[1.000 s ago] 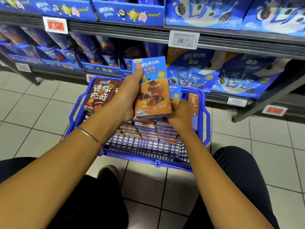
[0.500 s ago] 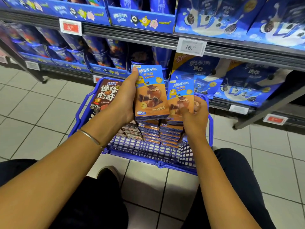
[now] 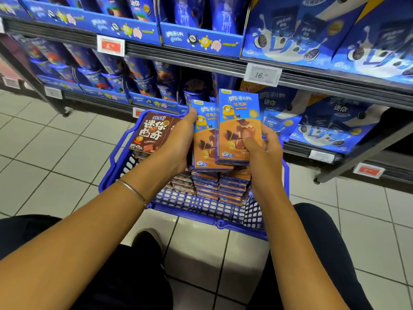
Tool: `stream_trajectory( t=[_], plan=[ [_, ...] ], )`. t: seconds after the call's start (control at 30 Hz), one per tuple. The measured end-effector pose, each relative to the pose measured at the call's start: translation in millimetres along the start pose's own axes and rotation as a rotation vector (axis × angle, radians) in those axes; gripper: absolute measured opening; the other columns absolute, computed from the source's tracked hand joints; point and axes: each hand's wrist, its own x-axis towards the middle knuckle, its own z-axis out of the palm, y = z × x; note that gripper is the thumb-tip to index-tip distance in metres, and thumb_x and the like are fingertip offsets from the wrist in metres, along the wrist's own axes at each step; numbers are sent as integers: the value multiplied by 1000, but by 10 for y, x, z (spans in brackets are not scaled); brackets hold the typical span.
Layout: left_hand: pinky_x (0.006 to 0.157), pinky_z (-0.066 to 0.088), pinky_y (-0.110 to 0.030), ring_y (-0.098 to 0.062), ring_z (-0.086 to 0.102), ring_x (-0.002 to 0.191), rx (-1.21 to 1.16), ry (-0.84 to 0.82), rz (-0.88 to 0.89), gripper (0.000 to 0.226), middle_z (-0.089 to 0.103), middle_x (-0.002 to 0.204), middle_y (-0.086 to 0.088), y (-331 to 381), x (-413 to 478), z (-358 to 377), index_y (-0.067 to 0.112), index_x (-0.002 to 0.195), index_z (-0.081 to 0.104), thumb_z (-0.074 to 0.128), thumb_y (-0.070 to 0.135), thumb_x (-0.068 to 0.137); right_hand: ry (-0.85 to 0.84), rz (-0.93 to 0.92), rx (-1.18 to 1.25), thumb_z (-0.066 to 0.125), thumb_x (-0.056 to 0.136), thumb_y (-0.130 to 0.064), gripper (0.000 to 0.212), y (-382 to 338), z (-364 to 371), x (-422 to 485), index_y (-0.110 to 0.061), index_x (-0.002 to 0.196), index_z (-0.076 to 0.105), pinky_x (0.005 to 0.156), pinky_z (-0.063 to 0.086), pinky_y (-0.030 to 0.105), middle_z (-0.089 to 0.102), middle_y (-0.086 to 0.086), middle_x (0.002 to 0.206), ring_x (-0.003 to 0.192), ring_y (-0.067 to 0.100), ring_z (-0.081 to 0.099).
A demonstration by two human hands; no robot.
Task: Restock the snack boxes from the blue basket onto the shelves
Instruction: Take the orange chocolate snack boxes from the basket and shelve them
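A blue basket [image 3: 201, 209] stands on the tiled floor in front of the shelves. Inside lie stacks of blue-and-orange snack boxes [image 3: 220, 186] and a brown box [image 3: 152, 133] propped at the left. My left hand [image 3: 176, 144] grips one blue-and-orange box [image 3: 205, 151] upright above the basket. My right hand [image 3: 260, 148] holds a second, matching box [image 3: 239, 121] in front of the first, overlapping its right side.
Two shelf levels [image 3: 201, 61] full of blue biscuit packs run across the back, with price tags [image 3: 262, 74] on the rails. A shelf leg [image 3: 357, 153] slants down at the right. My knees and a shoe [image 3: 147, 242] are just behind the basket.
My right hand has lifted its box from the basket and brought it up and left, over the box in my left hand. The view has tilted up toward the shelves.
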Motion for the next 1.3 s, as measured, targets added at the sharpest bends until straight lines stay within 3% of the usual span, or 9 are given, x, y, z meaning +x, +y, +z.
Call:
stream_trajectory(
  t=[0.17, 0.3, 0.43, 0.57, 0.7, 0.77, 1.0, 1.17, 1.3],
  plan=[
    [58, 65, -36, -22, 82, 83, -21, -190, 87, 59, 84, 94, -4, 64, -105, 4, 30, 83, 88, 48, 69, 101, -118, -74, -165, 58, 100, -41, 23, -37, 246, -66, -33, 121, 60, 90, 57, 39, 75, -10, 106, 96, 6, 72],
    [57, 64, -36, -25, 82, 83, -120, -203, 142, 53, 84, 97, -6, 204, -144, -94, 28, 81, 88, 53, 60, 104, -172, -89, -120, 46, 101, -56, 31, -49, 308, -27, -40, 122, 63, 87, 55, 33, 75, -13, 108, 99, 3, 72],
    [73, 67, -49, -35, 79, 100, -327, -180, 152, 55, 80, 116, -15, 332, -101, -256, 18, 109, 84, 50, 61, 104, -63, 172, -13, 37, 102, -62, 47, 166, 266, 226, -33, 129, 62, 74, 48, 32, 73, -7, 109, 96, 14, 70],
    [77, 65, -55, -36, 80, 93, -454, -219, 131, 68, 80, 114, -15, 343, -64, -359, 16, 97, 87, 46, 70, 101, -82, 205, -504, 61, 96, -54, 57, 611, 327, 434, -11, 133, 53, 82, 50, 44, 63, 8, 113, 93, 26, 61],
    [108, 52, -60, -38, 70, 113, -456, -289, 151, 82, 74, 125, -14, 335, -73, -397, 15, 120, 77, 44, 85, 93, -122, 124, -827, 60, 91, -64, 55, 813, 436, 499, -9, 91, 54, 59, 35, 39, 56, 15, 99, 88, 33, 54],
    [106, 54, -54, -35, 72, 106, -424, -302, 163, 74, 76, 117, -12, 346, -92, -382, 14, 117, 76, 47, 78, 97, -116, 93, -862, 60, 90, -62, 56, 866, 481, 506, -7, 89, 60, 64, 38, 39, 58, 16, 104, 95, 38, 56],
    [87, 65, -50, -32, 79, 94, -311, -224, 209, 46, 80, 109, -13, 332, -139, -342, 14, 111, 78, 55, 53, 106, -26, 50, -661, 64, 93, -47, 46, 917, 538, 400, -20, 129, 53, 76, 51, 47, 62, 11, 116, 104, 35, 59],
    [91, 63, -53, -33, 78, 97, -276, -204, 216, 49, 80, 112, -14, 314, -164, -355, 14, 111, 79, 52, 54, 106, 49, 103, -297, 65, 99, -28, 35, 743, 476, 382, -16, 128, 51, 76, 47, 42, 62, 6, 104, 93, 30, 56],
    [71, 66, -44, -28, 81, 87, -272, -202, 233, 52, 82, 103, -11, 310, -161, -408, 16, 94, 86, 50, 50, 108, 166, 84, -95, 63, 99, -33, 32, 453, 256, 301, -22, 127, 54, 69, 52, 41, 63, -1, 95, 78, 21, 59]
  ],
)
